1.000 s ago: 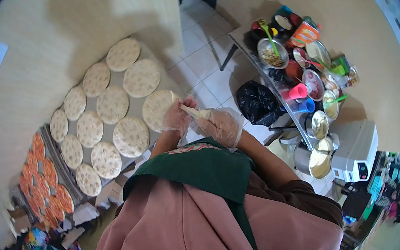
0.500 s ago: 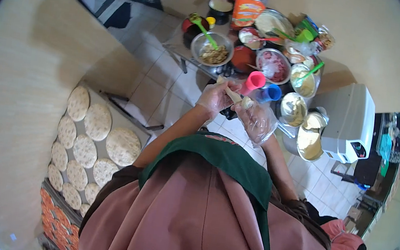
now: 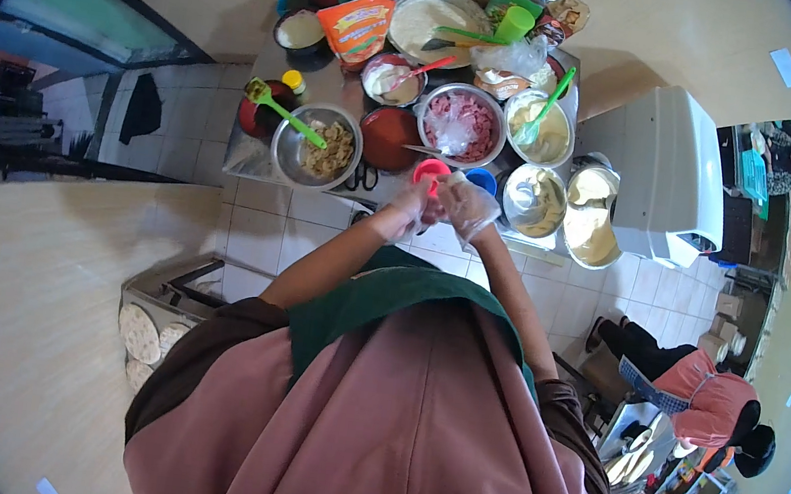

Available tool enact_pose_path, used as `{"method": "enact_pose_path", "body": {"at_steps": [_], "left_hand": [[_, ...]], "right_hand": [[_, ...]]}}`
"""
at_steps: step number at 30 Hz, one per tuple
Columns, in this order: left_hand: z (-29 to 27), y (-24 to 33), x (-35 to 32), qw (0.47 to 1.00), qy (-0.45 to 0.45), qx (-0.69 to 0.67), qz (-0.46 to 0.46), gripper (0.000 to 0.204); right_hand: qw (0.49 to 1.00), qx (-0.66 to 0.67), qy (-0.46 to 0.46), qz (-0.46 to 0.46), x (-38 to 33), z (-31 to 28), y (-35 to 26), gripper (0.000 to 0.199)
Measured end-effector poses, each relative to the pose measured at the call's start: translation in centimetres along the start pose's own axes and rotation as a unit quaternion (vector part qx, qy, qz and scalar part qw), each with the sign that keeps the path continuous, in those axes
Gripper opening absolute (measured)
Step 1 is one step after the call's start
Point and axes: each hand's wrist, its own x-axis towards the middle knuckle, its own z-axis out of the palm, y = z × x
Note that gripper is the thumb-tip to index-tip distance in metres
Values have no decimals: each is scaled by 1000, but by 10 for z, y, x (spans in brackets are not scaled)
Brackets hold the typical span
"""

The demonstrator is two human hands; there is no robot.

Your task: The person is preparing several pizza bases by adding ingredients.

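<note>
Both hands are in clear plastic gloves, close together at the near edge of the metal table (image 3: 256,165). My left hand (image 3: 404,214) is curled just below a pink cup (image 3: 432,168). My right hand (image 3: 470,207) is closed beside it, in front of a blue cup (image 3: 484,181). What lies between the fingers is hidden and slightly blurred. Beyond the hands are orange-red sauce (image 3: 388,139) and chopped pink filling (image 3: 475,123) in bowls. Brown chunky filling (image 3: 330,151) with a green spatula (image 3: 288,115) sits in a steel bowl to the left.
Farther back stand a wide pan of white powder (image 3: 435,20), an orange packet (image 3: 356,26) and a green cup (image 3: 516,24). At right are a bowl of cream (image 3: 533,203) and a white mixer (image 3: 672,179). Flatbreads (image 3: 138,333) lie lower left. Another person (image 3: 706,393) works at right.
My view has swung left, toward the table. My hands have come up to its edge by the cups. The pale piece with a white dollop they held is no longer visible.
</note>
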Motion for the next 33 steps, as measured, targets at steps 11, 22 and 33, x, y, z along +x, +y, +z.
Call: {"method": "enact_pose_path", "body": {"at_steps": [11,22,33], "left_hand": [[15,24,-15,734,84,412,534,27],[14,22,-4,853,141,288,410,30],[-12,7,11,633,233,581,454,21]], "right_hand": [[964,-177,-191,-45,31,-37,-36,17],[963,-252,30,-92,21,-70,10,28],[954,-192,-75,216,40,-37,105,29]]}}
